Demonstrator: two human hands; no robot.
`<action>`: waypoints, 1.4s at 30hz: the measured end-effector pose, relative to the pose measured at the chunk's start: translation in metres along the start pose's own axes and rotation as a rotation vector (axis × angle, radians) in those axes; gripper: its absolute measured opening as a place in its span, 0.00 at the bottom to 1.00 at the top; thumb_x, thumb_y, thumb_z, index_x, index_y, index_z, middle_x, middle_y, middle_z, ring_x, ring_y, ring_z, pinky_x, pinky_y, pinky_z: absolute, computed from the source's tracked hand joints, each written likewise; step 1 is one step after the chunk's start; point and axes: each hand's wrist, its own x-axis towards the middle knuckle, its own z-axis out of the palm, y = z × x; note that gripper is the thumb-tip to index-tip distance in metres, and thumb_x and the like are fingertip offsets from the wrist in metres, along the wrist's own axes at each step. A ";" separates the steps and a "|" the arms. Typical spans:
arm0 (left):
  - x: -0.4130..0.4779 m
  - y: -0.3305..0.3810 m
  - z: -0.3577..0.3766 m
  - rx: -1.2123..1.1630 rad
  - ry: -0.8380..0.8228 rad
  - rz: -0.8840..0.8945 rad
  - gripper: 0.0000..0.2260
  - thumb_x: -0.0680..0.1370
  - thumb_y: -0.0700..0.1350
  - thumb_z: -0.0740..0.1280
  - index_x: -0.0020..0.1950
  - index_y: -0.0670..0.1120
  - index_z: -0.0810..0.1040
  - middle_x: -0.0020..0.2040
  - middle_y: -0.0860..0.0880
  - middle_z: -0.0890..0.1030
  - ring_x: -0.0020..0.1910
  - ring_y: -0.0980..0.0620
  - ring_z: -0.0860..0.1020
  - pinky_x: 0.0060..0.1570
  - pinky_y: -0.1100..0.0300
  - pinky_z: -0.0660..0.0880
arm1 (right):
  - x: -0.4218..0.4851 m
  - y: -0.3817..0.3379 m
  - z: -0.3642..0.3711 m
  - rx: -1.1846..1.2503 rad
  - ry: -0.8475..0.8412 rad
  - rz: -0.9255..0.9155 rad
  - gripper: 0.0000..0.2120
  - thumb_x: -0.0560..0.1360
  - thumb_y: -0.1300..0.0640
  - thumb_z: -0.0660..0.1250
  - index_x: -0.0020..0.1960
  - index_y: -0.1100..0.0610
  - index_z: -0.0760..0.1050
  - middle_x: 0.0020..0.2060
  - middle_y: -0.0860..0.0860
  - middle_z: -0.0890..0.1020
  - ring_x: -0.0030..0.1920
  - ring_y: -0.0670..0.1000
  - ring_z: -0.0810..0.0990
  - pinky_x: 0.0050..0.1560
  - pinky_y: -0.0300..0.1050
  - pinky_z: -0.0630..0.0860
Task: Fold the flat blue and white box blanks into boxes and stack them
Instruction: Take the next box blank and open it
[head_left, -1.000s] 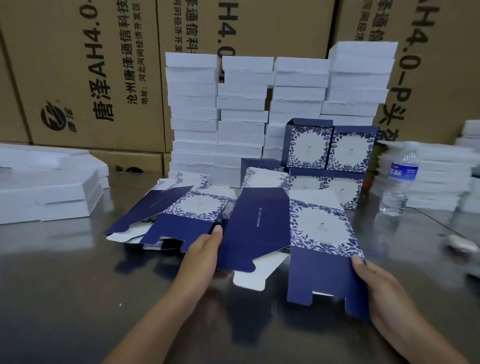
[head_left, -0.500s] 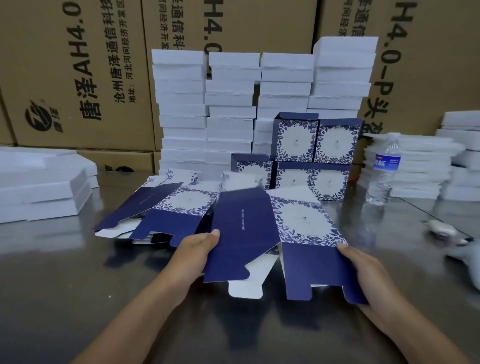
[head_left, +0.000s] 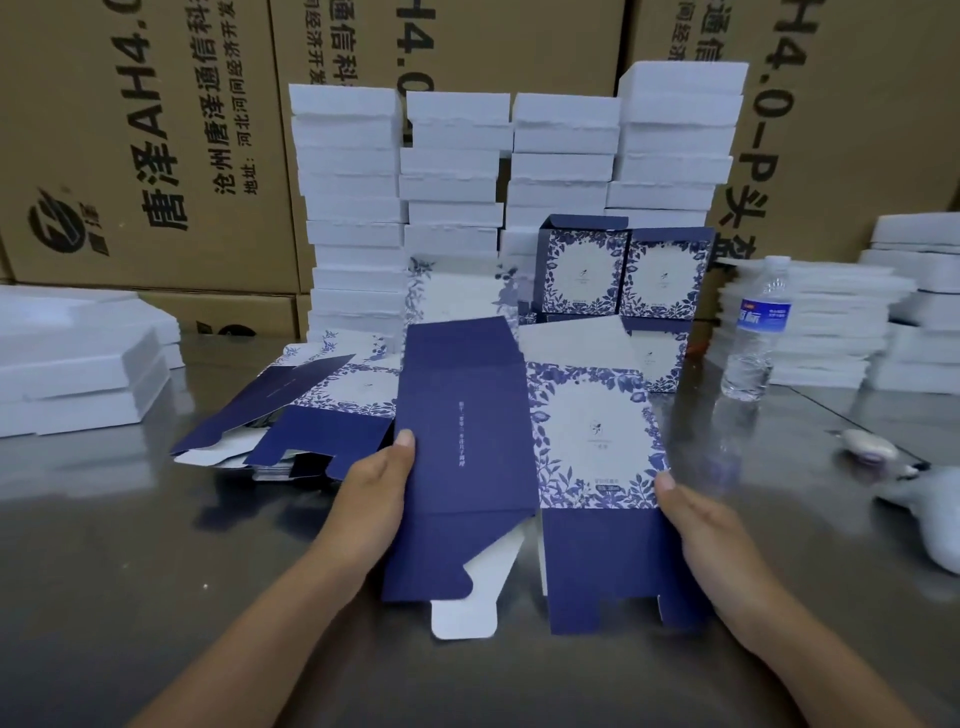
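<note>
1. Head view, hands: my left hand (head_left: 374, 488) pinches the left edge of the box blank (head_left: 467, 441), with the thumb on the navy panel and the fingers hidden behind the card. My right hand (head_left: 696, 525) grips the opposite edge beside the floral panel, thumb in front, the other fingers out of sight.
2. Head view, the blank: it is held up between both hands above the desk (head_left: 156, 571), close to me, bottom flaps hanging my way. The navy and floral panels meet at a crease. I judge that holding opposite edges lets me squeeze the sleeve open into a tube.
3. Head view, supply: the pile of flat blanks (head_left: 322, 410) lies on the desk just behind my left hand, probably kept there for a short reach.
4. Head view, output: the folded boxes (head_left: 618, 270) are stacked behind the held blank, against the white box stacks (head_left: 452, 171). The lower ones are partly hidden.
5. Head view, right side: a water bottle (head_left: 756, 332) stands well apart from the work.
</note>
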 end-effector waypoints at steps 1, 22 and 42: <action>0.000 -0.001 0.000 0.022 0.008 0.017 0.22 0.81 0.57 0.55 0.40 0.47 0.82 0.34 0.59 0.83 0.31 0.63 0.80 0.27 0.71 0.71 | 0.000 -0.001 0.001 0.000 -0.006 0.005 0.18 0.80 0.52 0.58 0.40 0.57 0.83 0.40 0.49 0.86 0.40 0.47 0.84 0.44 0.40 0.77; -0.003 -0.002 -0.004 -0.073 -0.062 -0.042 0.18 0.80 0.57 0.58 0.40 0.55 0.85 0.42 0.52 0.86 0.41 0.52 0.84 0.42 0.57 0.78 | -0.001 -0.004 -0.002 -0.028 -0.029 0.022 0.18 0.79 0.48 0.59 0.42 0.55 0.84 0.42 0.51 0.86 0.45 0.50 0.84 0.50 0.47 0.77; -0.003 0.000 -0.001 -0.036 -0.068 0.000 0.19 0.81 0.54 0.60 0.37 0.49 0.84 0.38 0.48 0.85 0.35 0.51 0.83 0.41 0.54 0.79 | 0.006 0.002 -0.003 -0.012 0.150 -0.026 0.17 0.80 0.53 0.60 0.41 0.65 0.77 0.33 0.60 0.81 0.32 0.49 0.75 0.30 0.33 0.71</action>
